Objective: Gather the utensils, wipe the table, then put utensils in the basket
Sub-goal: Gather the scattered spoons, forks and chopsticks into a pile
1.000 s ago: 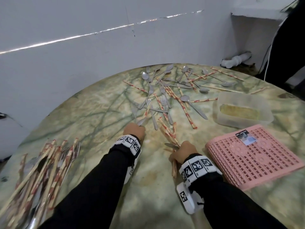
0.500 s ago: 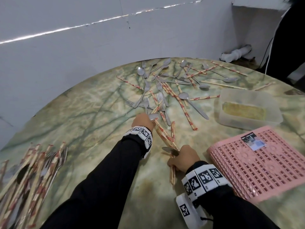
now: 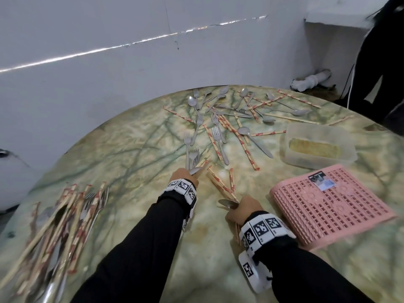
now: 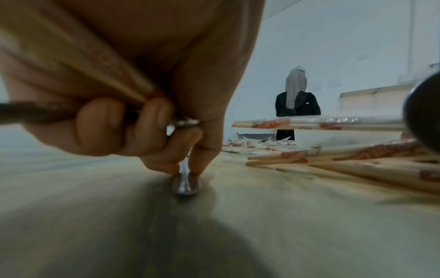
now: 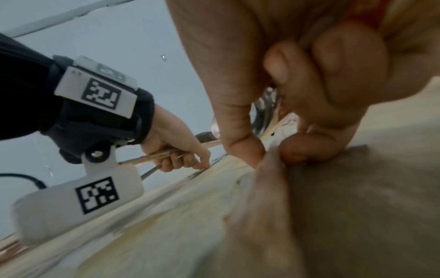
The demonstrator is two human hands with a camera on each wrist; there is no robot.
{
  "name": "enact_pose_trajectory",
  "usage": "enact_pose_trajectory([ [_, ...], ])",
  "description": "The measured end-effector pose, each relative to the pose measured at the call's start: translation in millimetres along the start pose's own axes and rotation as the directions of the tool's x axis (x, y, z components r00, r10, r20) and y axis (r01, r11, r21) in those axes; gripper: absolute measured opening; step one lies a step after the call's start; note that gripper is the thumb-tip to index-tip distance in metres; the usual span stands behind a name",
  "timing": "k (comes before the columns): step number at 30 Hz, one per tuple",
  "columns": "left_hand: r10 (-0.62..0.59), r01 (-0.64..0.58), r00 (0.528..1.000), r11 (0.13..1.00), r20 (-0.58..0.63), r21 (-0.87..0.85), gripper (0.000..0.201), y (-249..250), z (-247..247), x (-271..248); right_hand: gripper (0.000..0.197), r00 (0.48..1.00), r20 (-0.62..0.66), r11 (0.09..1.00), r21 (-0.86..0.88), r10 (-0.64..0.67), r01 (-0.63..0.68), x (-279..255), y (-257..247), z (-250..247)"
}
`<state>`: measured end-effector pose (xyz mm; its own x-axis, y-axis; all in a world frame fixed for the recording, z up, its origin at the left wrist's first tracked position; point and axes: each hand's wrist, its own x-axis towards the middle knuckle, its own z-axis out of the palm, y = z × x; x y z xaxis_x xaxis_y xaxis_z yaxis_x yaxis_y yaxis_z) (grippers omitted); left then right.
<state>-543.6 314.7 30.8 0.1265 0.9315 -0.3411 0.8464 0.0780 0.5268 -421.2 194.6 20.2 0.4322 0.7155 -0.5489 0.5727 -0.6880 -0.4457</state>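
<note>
Spreading across the bench [image 3: 135, 145], the loose utensils [image 3: 227, 127] lie toward upper centre, handles pointing mostly down-frame, nearest the left hand [image 3: 183, 174], which grips forks and chopsticks; the right hand [image 3: 244, 209] clamps a spoon [image 3: 226, 204] with chopsticks.

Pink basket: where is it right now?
In the head view the pink basket lies upside down on the table, at its right side, just right of the right hand and in front of the clear plastic container.
</note>
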Motion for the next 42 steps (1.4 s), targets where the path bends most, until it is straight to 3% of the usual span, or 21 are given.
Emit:
enact_pose_trajectory([
  [4,-0.045,0.046,0.996,0.999,0.081,-0.006,0.037,-14.6,-2.3,-19.4,0.028,0.999,-0.036,1.000,0.017,0.024,-0.023,-11.5,3.5,3.9],
  [11,0.012,-0.023,0.995,0.994,0.102,0.109,0.030,-15.3,1.3,-37.0,0.033,0.999,-0.038,1.000,0.013,0.028,-0.027,-22.3,7.6,10.5],
  [15,0.026,-0.038,0.990,0.996,0.135,0.081,0.030,-18.1,-3.7,-45.1,0.028,0.999,0.023,0.999,0.002,0.036,-0.036,-25.3,8.6,9.2],
  [18,0.001,-0.001,0.987,1.000,0.159,-0.001,0.028,-26.3,-15.4,-52.2,0.023,0.998,0.067,0.997,0.078,-0.006,0.001,-28.2,11.7,11.7],
  [21,0.004,0.030,0.986,0.978,0.164,-0.206,0.028,-40.9,-30.3,-58.4,0.011,0.992,0.099,0.982,0.178,-0.080,0.062,-36.8,9.6,14.3],
  [26,0.022,0.069,0.983,0.879,0.184,-0.472,0.023,-68.7,-64.0,-89.4,0.024,0.995,0.064,0.924,0.379,-0.076,0.047,-64.0,-0.7,20.3],
  [29,0.055,0.096,0.968,0.820,0.245,-0.564,0.027,-93.3,-84.7,-113.0,0.029,0.994,0.095,0.885,0.465,-0.059,0.008,-93.9,-15.7,32.6],
  [33,0.087,0.086,0.959,0.815,0.268,-0.573,0.027,-136.1,-106.5,-135.6,0.028,0.982,0.160,0.766,0.643,-0.101,-0.025,-128.9,-42.7,65.9],
  [36,0.097,0.075,0.958,0.822,0.270,-0.565,0.034,-174.3,-127.0,-144.6,0.028,0.975,0.171,0.750,0.662,-0.144,-0.006,-148.3,-66.3,92.0],
  [42,0.071,0.066,0.967,0.859,0.246,-0.508,0.027,-245.6,-178.1,-155.6,0.020,0.972,0.128,0.737,0.673,-0.195,0.059,-171.1,-113.5,146.9],
])
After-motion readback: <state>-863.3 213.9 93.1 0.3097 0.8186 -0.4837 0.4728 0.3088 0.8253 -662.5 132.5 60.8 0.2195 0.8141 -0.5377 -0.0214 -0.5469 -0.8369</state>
